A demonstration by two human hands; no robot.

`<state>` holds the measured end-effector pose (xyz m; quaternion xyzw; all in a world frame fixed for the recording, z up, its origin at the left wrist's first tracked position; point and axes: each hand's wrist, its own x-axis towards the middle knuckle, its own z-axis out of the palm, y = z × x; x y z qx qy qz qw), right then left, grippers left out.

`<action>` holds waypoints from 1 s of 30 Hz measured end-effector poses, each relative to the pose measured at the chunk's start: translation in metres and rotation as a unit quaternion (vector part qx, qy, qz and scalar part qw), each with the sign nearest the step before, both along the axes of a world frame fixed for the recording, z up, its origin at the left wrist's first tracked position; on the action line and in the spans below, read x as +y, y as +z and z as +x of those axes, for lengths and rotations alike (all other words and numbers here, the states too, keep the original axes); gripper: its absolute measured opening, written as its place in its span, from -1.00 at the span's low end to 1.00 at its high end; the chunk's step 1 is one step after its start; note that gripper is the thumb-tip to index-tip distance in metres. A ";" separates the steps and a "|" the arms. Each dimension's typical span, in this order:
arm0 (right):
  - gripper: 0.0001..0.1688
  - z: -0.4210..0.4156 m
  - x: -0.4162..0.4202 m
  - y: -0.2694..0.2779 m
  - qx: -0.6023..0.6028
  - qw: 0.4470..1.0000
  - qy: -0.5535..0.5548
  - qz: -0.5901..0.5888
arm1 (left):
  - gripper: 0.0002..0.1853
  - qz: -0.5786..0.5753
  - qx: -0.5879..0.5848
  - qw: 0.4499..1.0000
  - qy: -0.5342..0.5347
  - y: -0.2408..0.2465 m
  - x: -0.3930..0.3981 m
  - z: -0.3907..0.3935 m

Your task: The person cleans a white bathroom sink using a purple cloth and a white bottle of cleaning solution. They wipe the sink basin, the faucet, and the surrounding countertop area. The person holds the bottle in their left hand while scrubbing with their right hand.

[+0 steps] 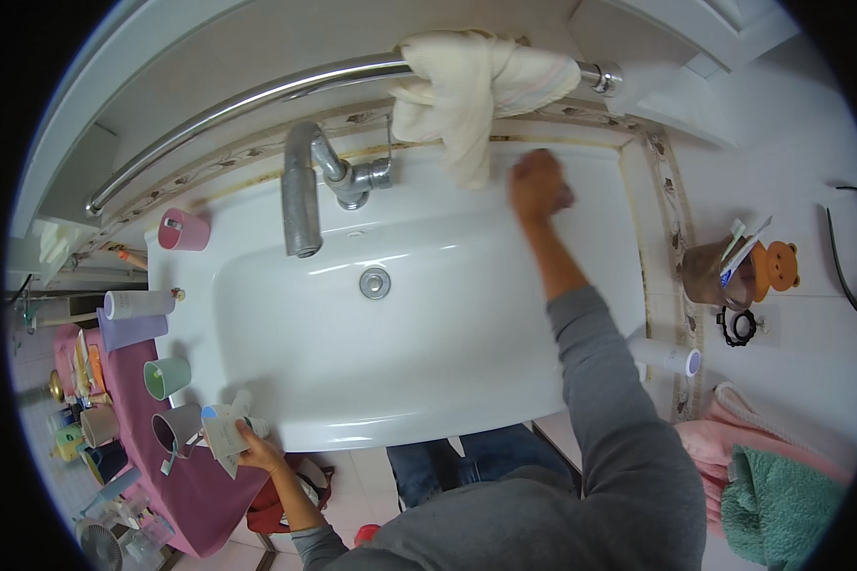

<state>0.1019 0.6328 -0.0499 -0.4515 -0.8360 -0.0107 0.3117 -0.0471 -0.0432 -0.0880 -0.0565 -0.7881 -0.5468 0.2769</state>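
Note:
My left hand (257, 448) grips a white squeeze tube (223, 437) at the left front corner of the white sink (400, 342). Partly behind that tube, another white tube (241, 404) lies on the rim. Close to the hand stands a grey cup (175, 428) with a toothbrush (169, 460) by its mouth. My right hand (538, 187) is curled and blurred over the sink's back right ledge, beside the hanging end of a cream towel (464, 93). A dark patch shows at its right edge, but whether it holds anything is unclear.
A chrome faucet (301, 200) arches over the basin near the drain (375, 283). Along the left rim stand a pink cup (184, 230), a white bottle (139, 305) and a green cup (167, 378). Another bottle (664, 356) is beside my right forearm.

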 end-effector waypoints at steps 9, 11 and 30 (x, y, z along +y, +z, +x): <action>-0.76 0.042 0.026 0.005 0.104 0.994 -0.018 0.033 | -0.31 0.006 -0.047 0.999 -0.028 -0.002 -0.014 0.003; -0.75 0.006 -0.006 0.006 0.054 0.998 -0.010 0.044 | -0.30 -0.005 -0.042 0.999 -0.026 -0.008 -0.026 0.002; -0.63 -0.084 -0.097 0.015 0.046 0.905 0.420 -0.049 | -0.32 0.015 -0.065 0.997 -0.037 -0.001 -0.010 0.009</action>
